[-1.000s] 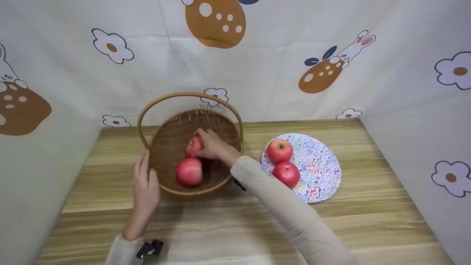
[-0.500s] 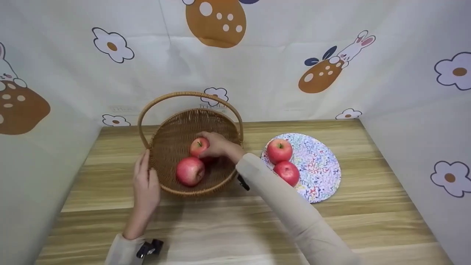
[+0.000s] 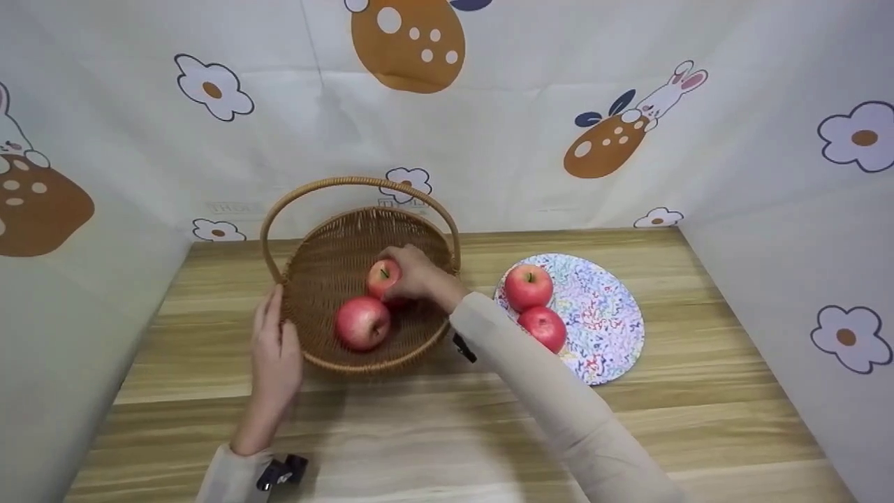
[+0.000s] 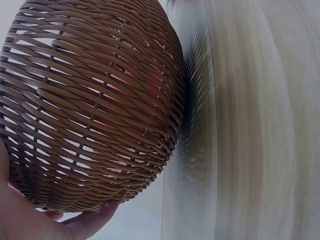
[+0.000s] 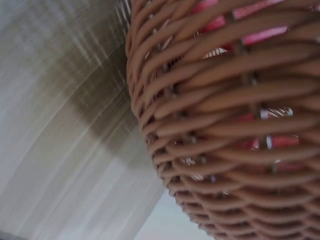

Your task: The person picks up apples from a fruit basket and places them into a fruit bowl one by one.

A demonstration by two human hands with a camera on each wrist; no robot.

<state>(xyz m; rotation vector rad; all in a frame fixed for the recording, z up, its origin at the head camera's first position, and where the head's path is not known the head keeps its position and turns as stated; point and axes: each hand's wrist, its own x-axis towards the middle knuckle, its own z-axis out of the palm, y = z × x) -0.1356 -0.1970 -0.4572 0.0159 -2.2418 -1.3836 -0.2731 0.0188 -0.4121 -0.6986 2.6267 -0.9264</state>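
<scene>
A brown wicker basket (image 3: pixel 328 262) with a tall arched handle stands on the table. My left hand (image 3: pixel 274 363) holds its left rim; in the left wrist view, fingers (image 4: pixel 95 220) curve around the woven edge. Reaching inside, my right hand (image 3: pixel 419 276) grips a red apple (image 3: pixel 383 278), thumb and fingers around its sides. Another red apple (image 3: pixel 362 323) lies in front of it in the basket, a round hollow on its right side. In the right wrist view, the woven wall (image 5: pixel 240 105) hides most of my right hand's work, with red showing through the gaps.
To the right lies a round, multicoloured patterned plate (image 3: pixel 607 314). Two red apples, a rear one (image 3: pixel 529 288) and a front one (image 3: pixel 545 330), sit on its left part. My right sleeve (image 3: pixel 538 391) crosses in front of it. A printed cloth wall (image 3: pixel 489 140) stands close behind the basket.
My right hand and its apple have shifted slightly right within the basket. The front apple has turned, bringing its hollow into view. My left hand has stayed at the rim.
</scene>
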